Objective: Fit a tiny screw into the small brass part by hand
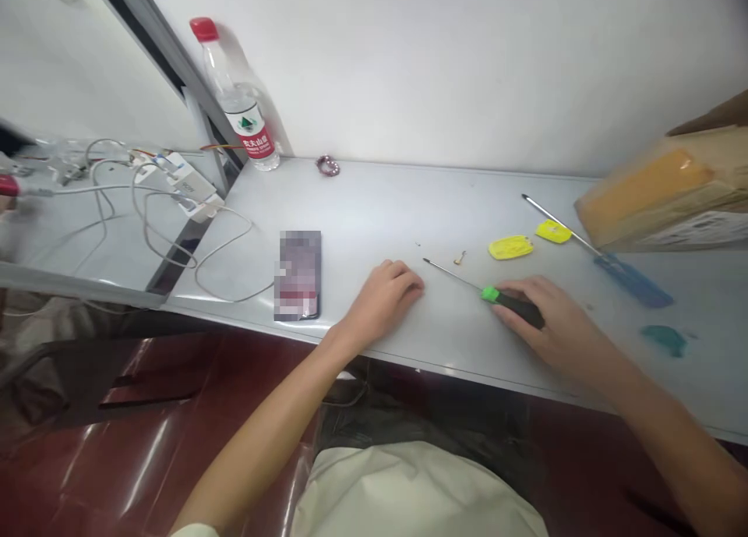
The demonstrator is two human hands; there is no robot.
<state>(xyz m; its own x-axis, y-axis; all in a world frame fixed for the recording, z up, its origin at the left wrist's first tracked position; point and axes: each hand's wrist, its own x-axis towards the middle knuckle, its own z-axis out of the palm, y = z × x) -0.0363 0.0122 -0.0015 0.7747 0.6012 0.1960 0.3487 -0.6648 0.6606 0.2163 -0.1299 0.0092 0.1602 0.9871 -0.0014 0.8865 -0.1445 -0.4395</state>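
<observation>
My right hand [549,319] is closed round the dark handle of a screwdriver [516,308] with a green collar. Its thin shaft points left, low over the grey table. My left hand [382,299] rests on the table left of the screwdriver tip, fingers curled in; whatever they may hold is hidden. Beyond the tip lie a small metal piece [460,258] and a tiny bit [418,244]. Two yellow plastic shell pieces, a larger one [510,247] and a smaller one [553,231], lie past my right hand.
A blue-handled screwdriver [634,280] lies at right, beside a cardboard box [672,186]. Nearer is a teal patch [665,340]. At left are a phone [299,275] on a white cable, a power strip [190,186], a water bottle [242,100] against the wall and a beaded bracelet [328,166].
</observation>
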